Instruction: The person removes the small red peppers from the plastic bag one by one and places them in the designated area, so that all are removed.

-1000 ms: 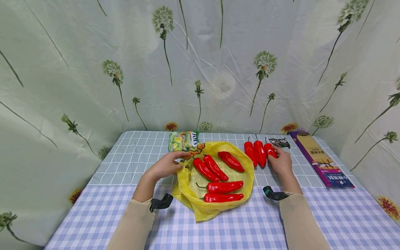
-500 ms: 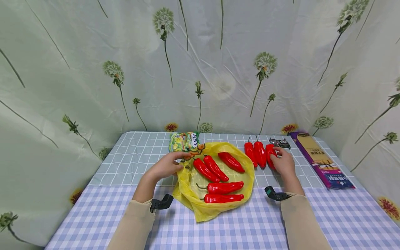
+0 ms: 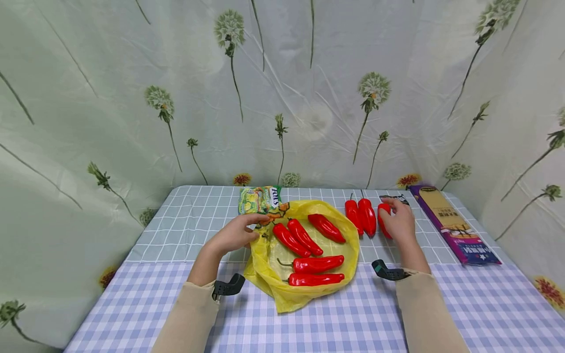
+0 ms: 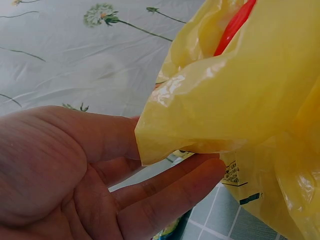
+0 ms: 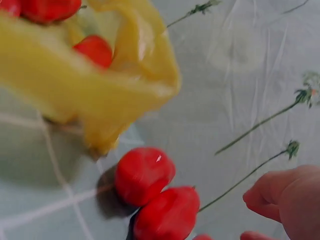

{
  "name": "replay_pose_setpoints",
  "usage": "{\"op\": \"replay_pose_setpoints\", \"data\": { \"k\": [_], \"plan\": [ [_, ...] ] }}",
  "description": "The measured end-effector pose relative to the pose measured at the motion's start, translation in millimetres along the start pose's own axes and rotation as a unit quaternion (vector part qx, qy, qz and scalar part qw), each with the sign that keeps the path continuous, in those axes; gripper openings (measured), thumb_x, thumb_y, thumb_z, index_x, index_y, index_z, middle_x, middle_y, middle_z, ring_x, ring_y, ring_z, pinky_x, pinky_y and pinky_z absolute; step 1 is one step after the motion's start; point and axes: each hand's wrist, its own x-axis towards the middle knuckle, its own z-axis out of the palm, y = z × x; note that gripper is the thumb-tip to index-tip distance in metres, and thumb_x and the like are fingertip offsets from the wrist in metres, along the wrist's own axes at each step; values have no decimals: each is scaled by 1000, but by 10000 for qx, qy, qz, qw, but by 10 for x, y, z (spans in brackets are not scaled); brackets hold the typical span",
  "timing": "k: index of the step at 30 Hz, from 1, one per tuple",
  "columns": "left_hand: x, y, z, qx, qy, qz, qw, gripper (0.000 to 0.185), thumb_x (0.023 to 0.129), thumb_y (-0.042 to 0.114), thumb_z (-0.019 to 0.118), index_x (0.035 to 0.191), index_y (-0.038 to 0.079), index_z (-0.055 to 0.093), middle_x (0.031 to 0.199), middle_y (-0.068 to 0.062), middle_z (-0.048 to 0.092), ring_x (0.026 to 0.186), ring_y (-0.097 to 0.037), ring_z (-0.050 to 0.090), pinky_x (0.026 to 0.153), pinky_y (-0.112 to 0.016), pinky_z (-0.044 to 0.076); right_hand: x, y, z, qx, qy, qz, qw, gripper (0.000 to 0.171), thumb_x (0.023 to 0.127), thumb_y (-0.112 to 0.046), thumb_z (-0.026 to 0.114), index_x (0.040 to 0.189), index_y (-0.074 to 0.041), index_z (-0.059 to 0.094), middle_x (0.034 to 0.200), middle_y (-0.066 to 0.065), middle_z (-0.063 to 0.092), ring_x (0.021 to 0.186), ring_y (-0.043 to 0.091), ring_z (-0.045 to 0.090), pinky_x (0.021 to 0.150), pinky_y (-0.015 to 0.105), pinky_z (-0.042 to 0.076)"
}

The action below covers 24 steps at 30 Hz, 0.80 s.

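Note:
An open yellow plastic bag (image 3: 282,294) lies on the table with several red peppers (image 3: 313,264) inside. My left hand (image 3: 242,230) pinches the bag's left rim; in the left wrist view the yellow bag (image 4: 235,100) edge lies across my fingers (image 4: 170,195). To the right of the bag, two red peppers (image 3: 361,216) lie side by side. Beside them my right hand (image 3: 394,218) curls over a third red pepper (image 3: 382,219), mostly hiding it. The right wrist view shows the two loose peppers (image 5: 150,195), the bag (image 5: 100,100) and my fingertips (image 5: 280,200).
A green and yellow snack packet (image 3: 260,199) lies behind the bag. A long purple box (image 3: 450,223) sits at the right, and a small dark packet (image 3: 395,197) lies beyond my right hand. Flowered curtains surround the checked table (image 3: 176,215).
My right hand has closed over the rightmost pepper and shifted it slightly left and toward me. The left hand and the bag have stayed put.

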Motion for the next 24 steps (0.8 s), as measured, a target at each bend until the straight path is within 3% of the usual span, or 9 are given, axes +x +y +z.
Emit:
{"op": "replay_pose_setpoints", "data": {
  "k": [6,11,19,24],
  "plan": [
    [6,2,13,46,-5,33,10000,54,90,-4,52,143,8,54,147,-18,52,81,-17,65,65,-37,58,-93,-181,-24,77,-306,-181,9993,50,98,-22,54,146,-12,48,148,25,40,137,41,38,109,57,44],
    [7,2,12,88,38,39,9999,55,89,-3,52,143,9,54,147,-17,52,82,-18,65,65,-37,58,-156,-293,-22,-77,-576,-728,9957,49,97,-20,57,144,-10,50,147,26,40,135,43,40,107,58,45],
    [1,8,13,15,46,-27,10000,53,90,-3,54,142,10,55,147,-17,53,87,-20,67,67,-38,59,-343,-477,56,-313,-1070,-1599,9808,49,94,-18,61,141,-10,52,146,24,42,132,43,42,101,59,49],
    [6,6,16,3,45,-22,10000,53,90,-3,54,142,10,55,147,-17,52,88,-20,68,68,-39,60,-475,-544,111,-399,-1471,-2083,9661,52,91,-17,67,141,-12,53,145,21,45,132,41,45,98,58,52]
  ]
}}
